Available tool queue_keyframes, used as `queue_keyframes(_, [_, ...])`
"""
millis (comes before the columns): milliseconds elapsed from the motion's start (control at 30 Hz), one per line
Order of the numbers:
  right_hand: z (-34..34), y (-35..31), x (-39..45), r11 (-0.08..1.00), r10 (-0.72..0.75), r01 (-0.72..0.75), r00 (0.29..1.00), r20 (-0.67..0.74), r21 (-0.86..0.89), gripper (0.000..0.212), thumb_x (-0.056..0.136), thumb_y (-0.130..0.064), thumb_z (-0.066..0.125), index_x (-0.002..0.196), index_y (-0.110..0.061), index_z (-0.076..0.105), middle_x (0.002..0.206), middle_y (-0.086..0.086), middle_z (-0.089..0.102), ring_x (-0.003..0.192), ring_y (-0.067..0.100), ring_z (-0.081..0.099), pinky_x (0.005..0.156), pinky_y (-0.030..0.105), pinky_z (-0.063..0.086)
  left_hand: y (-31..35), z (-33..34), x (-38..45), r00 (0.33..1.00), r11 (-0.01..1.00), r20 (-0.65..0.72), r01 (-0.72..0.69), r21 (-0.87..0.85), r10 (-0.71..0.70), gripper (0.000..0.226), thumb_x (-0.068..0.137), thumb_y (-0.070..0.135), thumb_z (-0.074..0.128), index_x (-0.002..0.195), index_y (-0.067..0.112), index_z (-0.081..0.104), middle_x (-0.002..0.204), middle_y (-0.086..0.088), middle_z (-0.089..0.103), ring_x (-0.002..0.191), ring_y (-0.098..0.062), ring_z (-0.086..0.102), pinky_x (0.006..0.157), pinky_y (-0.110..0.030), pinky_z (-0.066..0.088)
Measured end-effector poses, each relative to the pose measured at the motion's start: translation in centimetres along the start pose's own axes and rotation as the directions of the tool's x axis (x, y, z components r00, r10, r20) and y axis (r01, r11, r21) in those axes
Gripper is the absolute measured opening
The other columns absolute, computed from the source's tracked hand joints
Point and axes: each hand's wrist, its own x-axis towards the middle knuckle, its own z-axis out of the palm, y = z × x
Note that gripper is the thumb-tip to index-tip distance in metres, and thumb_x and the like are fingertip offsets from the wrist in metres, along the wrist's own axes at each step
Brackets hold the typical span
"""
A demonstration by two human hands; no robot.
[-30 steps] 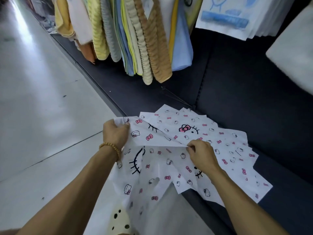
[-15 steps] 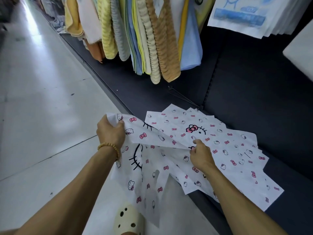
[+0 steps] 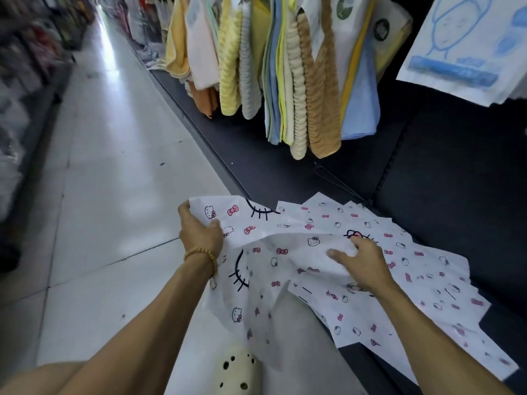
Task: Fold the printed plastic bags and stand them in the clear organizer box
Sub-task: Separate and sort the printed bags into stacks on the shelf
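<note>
The task looks barely begun: 1 printed bag is lifted at the shelf's front edge, unfolded, and the other bags lie fanned on the dark shelf. No clear organizer box is in view. The left hand has its fingers clamped on the bag's far corner; the right hand pinches its middle. Towels hang above, beside a pale tiled aisle floor.

Both hands hold one printed bag over the shelf edge. The left hand grips its far corner; the right hand pinches a fold near the middle. More bags lie fanned on the shelf, towels hanging above.
</note>
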Motion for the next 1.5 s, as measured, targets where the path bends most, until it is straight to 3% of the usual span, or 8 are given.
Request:
queue_keyframes(300, [-2.8, -2.2, 0.8, 0.997, 0.070, -0.071, 0.997, -0.011, -0.041, 0.031, 0.093, 0.001, 0.050, 0.114, -0.012, 0.070, 0.111, 0.002, 0.066, 0.102, 0.020, 0.060, 0.080, 0.028, 0.045, 2.0, -1.8, 0.5, 0.987, 0.996, -0.153, 0.043, -0.076, -0.054, 0.052, 0.091, 0.002, 0.049, 0.126, 0.038, 0.036, 0.109, -0.013, 0.048, 0.088, -0.032, 0.060, 0.081, -0.041, 0.055])
queue_keyframes(433, [-4.6, -3.2, 0.8, 0.986, 0.154, -0.163, 0.959, -0.237, -0.020, 0.032, 0.095, -0.003, 0.041, 0.079, -0.016, 0.066, 0.078, 0.001, 0.063, 0.076, 0.026, 0.059, 0.059, 0.029, 0.041, 3.4, -2.8, 1.3, 0.967, 0.999, -0.253, 0.016, -0.040, -0.026, 0.040, 0.085, -0.008, 0.042, 0.109, 0.021, 0.056, 0.099, -0.009, 0.053, 0.076, -0.018, 0.058, 0.065, -0.015, 0.044])
queue_keyframes(533, [-6.3, -5.4, 0.8, 0.962, 0.268, -0.216, 0.865, -0.425, 0.168, 0.035, 0.094, -0.005, 0.047, 0.061, -0.016, 0.051, 0.062, 0.000, 0.049, 0.068, 0.027, 0.049, 0.053, 0.029, 0.035, 4.5, -3.3, 1.6, 0.969, 0.979, -0.190, -0.130, 0.159, 0.160, 0.037, 0.082, -0.012, 0.047, 0.104, 0.006, 0.069, 0.108, -0.013, 0.065, 0.103, -0.031, 0.060, 0.091, -0.025, 0.043])
queue_keyframes(800, [-9.1, -14.1, -1.4, 0.914, 0.043, 0.261, 0.700, -0.713, 0.311, 0.034, 0.099, -0.028, 0.053, 0.073, -0.008, 0.061, 0.062, -0.007, 0.054, 0.057, 0.003, 0.047, 0.057, 0.023, 0.042, 9.2, -1.9, -2.0, 0.899, 0.883, 0.007, -0.431, 0.186, 0.438, 0.031, 0.088, -0.006, 0.050, 0.106, 0.009, 0.070, 0.110, -0.011, 0.067, 0.105, -0.028, 0.058, 0.086, -0.020, 0.034])
queue_keyframes(967, [-8.9, -16.6, -3.4, 0.880, -0.087, 0.391, 0.692, -0.717, 0.271, 0.026, 0.098, -0.017, 0.057, 0.119, -0.008, 0.069, 0.105, -0.013, 0.066, 0.098, -0.003, 0.063, 0.089, 0.007, 0.045, 11.1, -2.4, -3.2, 0.862, 0.852, 0.297, -0.478, 0.213, 0.410, 0.035, 0.083, -0.009, 0.045, 0.088, 0.016, 0.069, 0.110, -0.006, 0.064, 0.096, -0.020, 0.057, 0.078, -0.020, 0.046])
queue_keyframes(1200, [-7.9, -17.5, -5.2, 0.836, -0.416, 0.548, 0.629, -0.657, -0.004, 0.017, 0.094, -0.009, 0.063, 0.106, -0.007, 0.074, 0.090, -0.002, 0.074, 0.080, 0.014, 0.069, 0.077, 0.027, 0.055, 13.3, -2.4, -5.2, 0.616, 0.917, 0.748, -0.397, 0.024, 0.247, 0.043, 0.083, -0.003, 0.045, 0.061, 0.021, 0.074, 0.097, -0.011, 0.072, 0.090, -0.022, 0.061, 0.075, -0.021, 0.045])
queue_keyframes(1333, [-7.7, -17.9, -5.8, 0.822, -0.542, 0.535, 0.631, -0.555, -0.194, 0.011, 0.092, -0.014, 0.066, 0.094, -0.009, 0.076, 0.064, 0.005, 0.068, 0.056, 0.024, 0.061, 0.054, 0.042, 0.052, 13.1, -2.1, -6.9, 0.510, 0.939, 0.842, -0.343, 0.011, 0.176, 0.067, 0.086, 0.073, 0.037, 0.072, 0.023, 0.079, 0.106, 0.005, 0.072, 0.104, -0.012, 0.062, 0.092, -0.025, 0.039])
queue_keyframes(1500, [-7.9, -17.7, -6.6, 0.858, -0.464, 0.511, 0.809, -0.361, 0.043, 0.012, 0.092, -0.023, 0.067, 0.086, -0.019, 0.076, 0.069, -0.007, 0.070, 0.067, 0.014, 0.066, 0.065, 0.037, 0.054, 12.4, -1.2, -7.9, 0.630, 0.872, 0.707, -0.488, 0.038, 0.322, 0.058, 0.060, 0.077, 0.068, 0.080, 0.023, 0.074, 0.091, 0.013, 0.070, 0.085, -0.001, 0.064, 0.071, -0.019, 0.044])
